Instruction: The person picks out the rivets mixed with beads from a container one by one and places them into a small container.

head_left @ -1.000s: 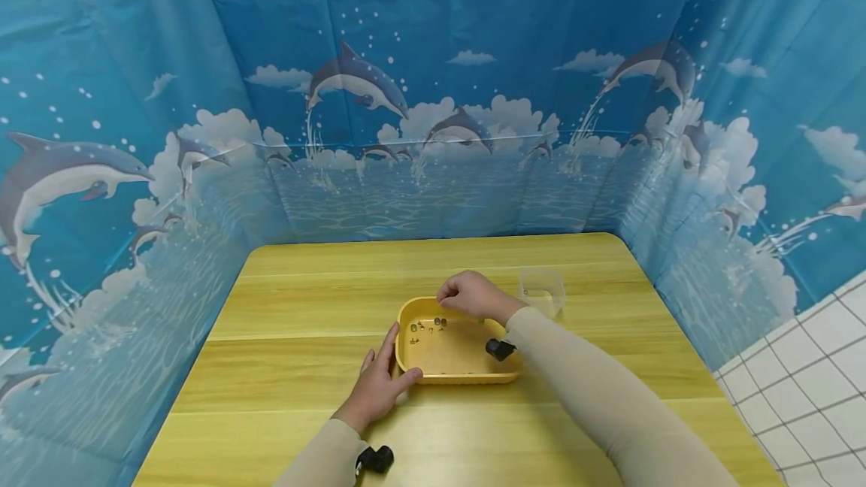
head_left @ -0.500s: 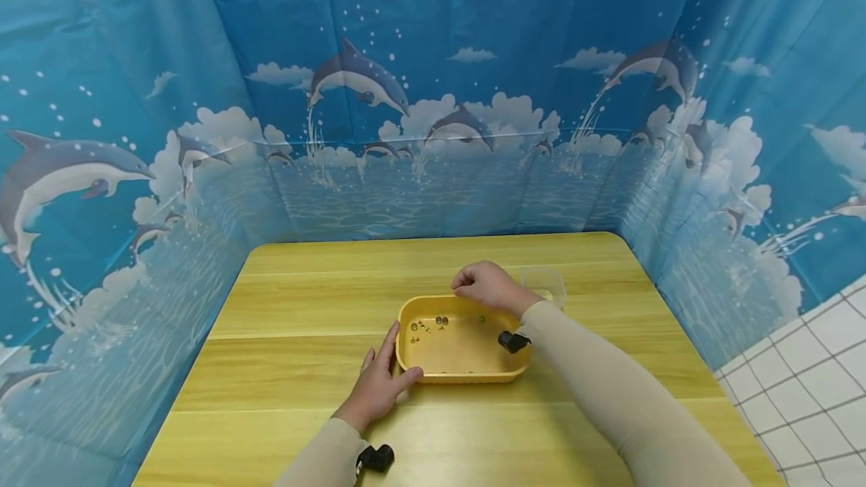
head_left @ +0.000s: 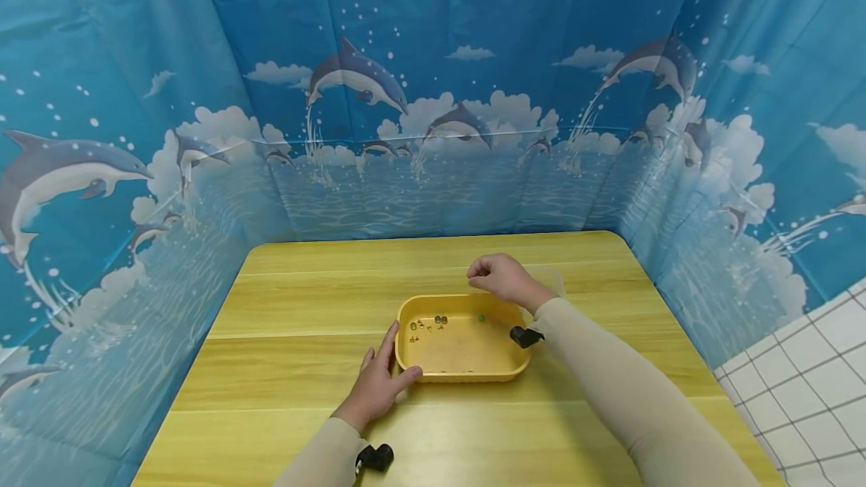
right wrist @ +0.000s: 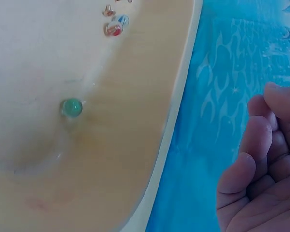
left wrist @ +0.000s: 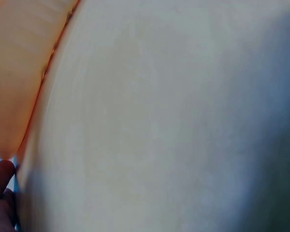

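Note:
A yellow plastic tray (head_left: 467,376) holds several glass marbles and tiny gold-coloured pieces (head_left: 429,329), mostly at its left end. One green marble (right wrist: 72,107) lies apart, toward the tray's far right. My left hand (head_left: 376,389) rests against the tray's left front corner, fingers straight along the side and thumb at the front rim. In the left wrist view only a fingertip (left wrist: 2,176) shows beside the tray wall. Just beyond the tray's far right rim is my right hand (head_left: 504,278), raised, with curled fingers and thumb against the forefinger. No object shows between them.
A clear plastic box (head_left: 551,276) stands behind the tray at the right, largely hidden by my right hand and forearm. The wood-grain table (head_left: 304,307) ends at a blue dolphin-print curtain (head_left: 433,194) on the far side.
My right hand has moved right and slightly away from me, from above the tray's far rim toward the clear box. This uncovers the green marble. The left hand stays on the tray.

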Demonstrator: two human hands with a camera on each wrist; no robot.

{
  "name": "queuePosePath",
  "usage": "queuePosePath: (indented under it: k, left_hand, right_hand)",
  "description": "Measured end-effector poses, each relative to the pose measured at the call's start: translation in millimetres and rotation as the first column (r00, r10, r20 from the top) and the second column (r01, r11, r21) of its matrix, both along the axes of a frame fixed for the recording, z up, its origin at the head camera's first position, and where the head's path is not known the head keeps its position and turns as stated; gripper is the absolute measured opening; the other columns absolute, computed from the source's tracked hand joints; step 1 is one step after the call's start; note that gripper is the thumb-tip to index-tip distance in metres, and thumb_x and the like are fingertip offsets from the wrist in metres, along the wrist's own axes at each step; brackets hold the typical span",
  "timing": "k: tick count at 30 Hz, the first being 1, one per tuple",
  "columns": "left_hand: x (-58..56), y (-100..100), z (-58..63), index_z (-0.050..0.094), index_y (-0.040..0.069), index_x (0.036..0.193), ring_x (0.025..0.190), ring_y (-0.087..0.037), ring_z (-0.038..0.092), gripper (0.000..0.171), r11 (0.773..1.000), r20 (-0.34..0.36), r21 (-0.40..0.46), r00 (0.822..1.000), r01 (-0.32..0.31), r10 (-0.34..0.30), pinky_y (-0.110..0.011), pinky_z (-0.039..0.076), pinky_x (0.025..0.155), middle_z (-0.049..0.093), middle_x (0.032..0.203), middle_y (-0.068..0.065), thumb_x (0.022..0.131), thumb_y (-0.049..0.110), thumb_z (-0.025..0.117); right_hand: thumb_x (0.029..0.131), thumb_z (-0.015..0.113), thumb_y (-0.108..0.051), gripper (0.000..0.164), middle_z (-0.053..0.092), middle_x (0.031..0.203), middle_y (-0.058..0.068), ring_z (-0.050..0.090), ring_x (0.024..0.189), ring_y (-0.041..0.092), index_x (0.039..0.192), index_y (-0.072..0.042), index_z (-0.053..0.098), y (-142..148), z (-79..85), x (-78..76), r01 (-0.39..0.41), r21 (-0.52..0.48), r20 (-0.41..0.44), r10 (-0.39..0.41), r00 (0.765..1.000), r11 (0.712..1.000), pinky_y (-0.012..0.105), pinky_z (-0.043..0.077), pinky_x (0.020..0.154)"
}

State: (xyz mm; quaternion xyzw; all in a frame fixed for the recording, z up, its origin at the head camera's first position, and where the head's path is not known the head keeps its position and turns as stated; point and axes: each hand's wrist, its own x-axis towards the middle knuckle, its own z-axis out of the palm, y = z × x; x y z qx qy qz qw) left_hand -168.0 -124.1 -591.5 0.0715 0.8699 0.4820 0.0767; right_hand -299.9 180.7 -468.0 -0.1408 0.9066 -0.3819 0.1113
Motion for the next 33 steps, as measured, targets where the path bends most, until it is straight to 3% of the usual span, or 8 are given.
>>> queuePosePath:
  k: [8,16,21,33]
  left_hand:
    - [-2.5,0.2,-1.2,0.009,0.033,0.171,0.16,-0.053,0.016,0.099,1.0,-0.028,0.014,0.999,0.017,-0.017,-0.067,0.0,0.13,0.028,0.174,-0.004,0.098,0.049,0.073]
    - [-2.4,0.4,-0.4,0.008,0.038,0.17,0.16,-0.051,0.016,0.099,1.0,-0.022,0.014,1.0,0.015,-0.015,-0.065,0.0,0.13,0.028,0.174,-0.003,0.098,0.048,0.074]
    - [-1.9,0.5,1.3,0.007,0.04,0.17,0.159,-0.05,0.022,0.099,1.0,-0.018,0.01,1.0,0.014,-0.014,-0.064,0.0,0.131,0.029,0.173,-0.005,0.097,0.047,0.074]
    - [-1.5,0.3,1.6,0.008,0.042,0.17,0.16,-0.053,0.011,0.099,1.0,-0.006,0.011,1.0,0.004,-0.004,-0.068,0.001,0.13,0.031,0.173,-0.005,0.097,0.049,0.074]
  right_hand:
    - [0.104,0.068,-0.022,0.015,0.072,0.106,0.005,0.062,0.088,0.021,0.113,-0.013,0.075,11.3,0.8,-0.3,0.024,-0.021,-0.008,-0.025,1.0,0.999,0.034,0.054,0.077]
    - [0.104,0.067,-0.023,0.017,0.071,0.106,0.006,0.062,0.091,0.022,0.114,-0.01,0.075,25.6,-0.8,-1.3,0.043,-0.032,-0.025,-0.044,0.999,0.999,0.036,0.055,0.082]
    - [0.104,0.068,-0.023,0.018,0.071,0.106,0.009,0.062,0.092,0.023,0.113,-0.01,0.074,34.6,-0.7,-1.0,0.063,-0.045,-0.019,-0.064,0.998,0.997,0.037,0.055,0.083]
    - [0.102,0.071,-0.028,0.017,0.071,0.103,0.007,0.064,0.096,0.033,0.109,-0.013,0.073,55.6,-4.2,-2.3,0.127,-0.035,-0.017,-0.128,0.992,0.991,0.037,0.055,0.08]
